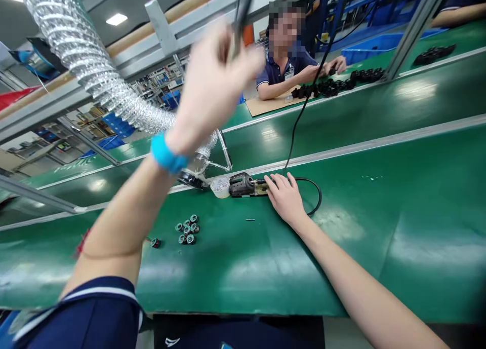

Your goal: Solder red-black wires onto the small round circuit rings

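At the far left, a ribbed silver hose point(87, 60) slopes down toward the green desk point(235, 273). Below it, one small round part point(155, 243) lies beside the person's left forearm, and a blue wristband point(169, 154) circles that wrist. A cluster of similar round parts point(187, 230) sits just to the right, apart from the single one. Above the desk, the left hand point(222, 85) is raised and blurred, its thumb and fingers about a dark stick point(245, 12); whether it grips this cannot be told. Farther down, a round tub point(220, 187) stands against a black holder point(241, 185) near the desk's back edge, with a thin pin point(250, 220) in front. The right hand point(284, 194) lies palm down over the holder's right end, fingers spread; any grip beneath is hidden. A black cable point(319, 192) loops out to its right. Across the line, a co-worker point(279, 83) handles something dark beside a row of black parts point(334, 87), with a blue bin point(366, 49) behind.
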Demonstrator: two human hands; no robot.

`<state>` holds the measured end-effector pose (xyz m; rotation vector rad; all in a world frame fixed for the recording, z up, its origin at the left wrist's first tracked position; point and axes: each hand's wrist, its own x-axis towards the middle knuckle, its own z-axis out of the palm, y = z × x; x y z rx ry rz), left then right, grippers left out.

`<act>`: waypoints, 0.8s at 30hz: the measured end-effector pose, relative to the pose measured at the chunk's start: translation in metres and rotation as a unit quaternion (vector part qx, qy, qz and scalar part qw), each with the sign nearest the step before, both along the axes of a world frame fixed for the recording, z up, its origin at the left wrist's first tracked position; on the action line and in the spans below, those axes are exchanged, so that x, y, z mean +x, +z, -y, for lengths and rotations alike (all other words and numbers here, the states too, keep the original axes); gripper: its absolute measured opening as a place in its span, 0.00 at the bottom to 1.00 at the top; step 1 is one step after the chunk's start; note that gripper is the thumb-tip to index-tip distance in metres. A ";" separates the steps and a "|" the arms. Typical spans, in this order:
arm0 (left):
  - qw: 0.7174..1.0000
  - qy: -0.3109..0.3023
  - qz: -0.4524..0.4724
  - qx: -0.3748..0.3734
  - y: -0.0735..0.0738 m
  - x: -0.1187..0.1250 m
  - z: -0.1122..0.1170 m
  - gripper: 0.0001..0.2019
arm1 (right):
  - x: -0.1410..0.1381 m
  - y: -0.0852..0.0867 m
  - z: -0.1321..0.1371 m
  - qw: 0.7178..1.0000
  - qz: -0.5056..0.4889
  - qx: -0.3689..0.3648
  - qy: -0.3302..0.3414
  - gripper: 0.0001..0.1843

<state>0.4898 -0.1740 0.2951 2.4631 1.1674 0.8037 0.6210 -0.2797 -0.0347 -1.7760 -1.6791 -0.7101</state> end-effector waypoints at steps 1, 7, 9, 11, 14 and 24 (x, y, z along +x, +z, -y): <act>0.999 -0.031 0.011 -0.037 -0.024 -0.022 0.023 0.17 | -0.001 0.001 -0.001 1.000 0.002 -0.008 -0.002 0.22; 0.890 -0.098 0.111 -0.430 -0.208 -0.127 0.123 0.12 | 0.007 0.024 0.004 0.992 0.024 -0.118 -0.025 0.19; 0.868 -0.083 0.127 -0.473 -0.243 -0.136 0.130 0.11 | 0.012 0.034 0.016 0.989 0.031 -0.138 -0.053 0.18; 0.874 -0.079 0.113 -0.465 -0.259 -0.137 0.131 0.09 | 0.014 0.042 0.034 0.986 0.014 -0.141 -0.090 0.18; 0.914 -0.099 0.065 -0.388 -0.263 -0.130 0.131 0.05 | 0.007 0.048 0.064 0.985 -0.061 -0.116 -0.113 0.21; 0.974 -0.135 -0.061 -0.173 -0.256 -0.088 0.122 0.14 | -0.036 0.028 0.114 0.841 -0.539 -0.050 0.021 0.33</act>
